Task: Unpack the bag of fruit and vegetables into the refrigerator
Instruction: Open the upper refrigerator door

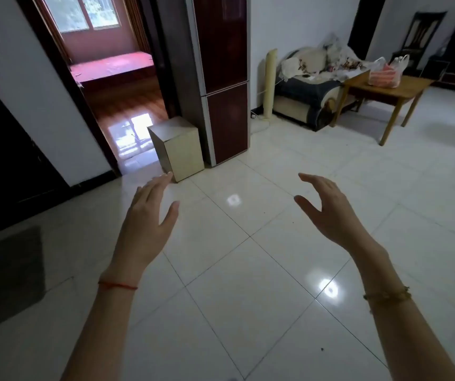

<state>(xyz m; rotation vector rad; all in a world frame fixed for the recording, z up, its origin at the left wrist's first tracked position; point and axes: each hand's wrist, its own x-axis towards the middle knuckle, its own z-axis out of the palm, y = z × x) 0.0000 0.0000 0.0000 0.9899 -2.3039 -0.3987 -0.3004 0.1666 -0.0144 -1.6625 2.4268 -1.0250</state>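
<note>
A tall dark red refrigerator (222, 78) stands against the far wall with both doors closed. A clear plastic bag (385, 74) holding something red and white sits on a wooden table (410, 89) at the far right. My left hand (145, 224) and my right hand (330, 213) are stretched out over the tiled floor, palms facing each other, fingers apart and holding nothing. Both hands are well short of the refrigerator and the bag.
A small beige cabinet (178, 148) stands left of the refrigerator, beside an open doorway (116, 86) into another room. A cluttered sofa (311, 86) and a cream standing fan (269, 83) lie between refrigerator and table. Glossy white tiles (248, 270) cover the floor.
</note>
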